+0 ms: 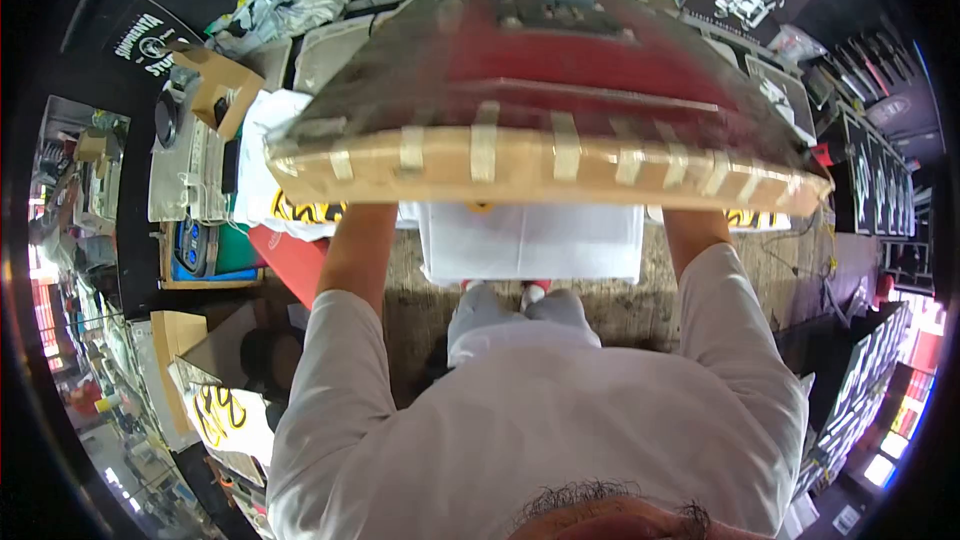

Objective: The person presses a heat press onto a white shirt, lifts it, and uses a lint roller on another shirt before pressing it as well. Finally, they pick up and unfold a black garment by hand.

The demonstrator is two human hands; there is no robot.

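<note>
A large screen-like frame with a wooden, taped front edge and a dark red upper surface spans the view in front of me, raised and slightly blurred. Both my forearms reach forward and pass beneath its edge, the left one near the left third and the right one near the right third. The frame hides both hands, so their fingers and anything they hold cannot be seen. Below the frame, white cloth lies over a flat board close to my body. White fabric with yellow and black print shows under the frame's left end.
An open cardboard box and plastic bags are at the back left. A red panel leans by my left arm. Printed white fabric lies lower left. Dark racks stand at right, above the wooden floor.
</note>
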